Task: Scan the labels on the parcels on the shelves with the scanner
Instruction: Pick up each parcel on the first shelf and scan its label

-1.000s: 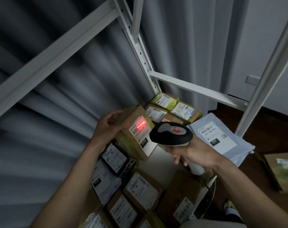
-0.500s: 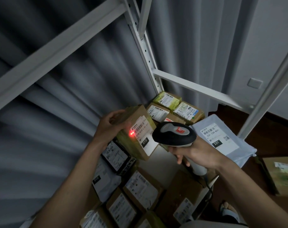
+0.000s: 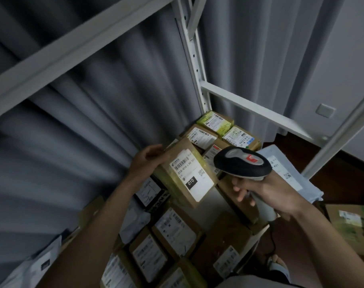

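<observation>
My left hand (image 3: 147, 160) grips the far edge of a brown cardboard parcel (image 3: 181, 190) and holds it tilted above the shelf, its white label (image 3: 192, 173) marked 010 facing me. My right hand (image 3: 266, 190) grips the handle of a black and grey scanner (image 3: 242, 162), whose head points left at the label from just right of the parcel. No red beam shows on the label. Several more labelled parcels (image 3: 174, 229) lie on the shelf below both hands.
White shelf uprights (image 3: 192, 59) and a crossbar (image 3: 256, 109) frame the bay, with grey curtain behind. Small boxes (image 3: 215, 122) fill the far corner, a grey mailer bag (image 3: 287, 169) lies under the scanner, and a box (image 3: 353, 225) sits on the floor at right.
The red scan light on the label has gone out. The parcel and the scanner keep nearly the same position in my hands; the view has shifted slightly.
</observation>
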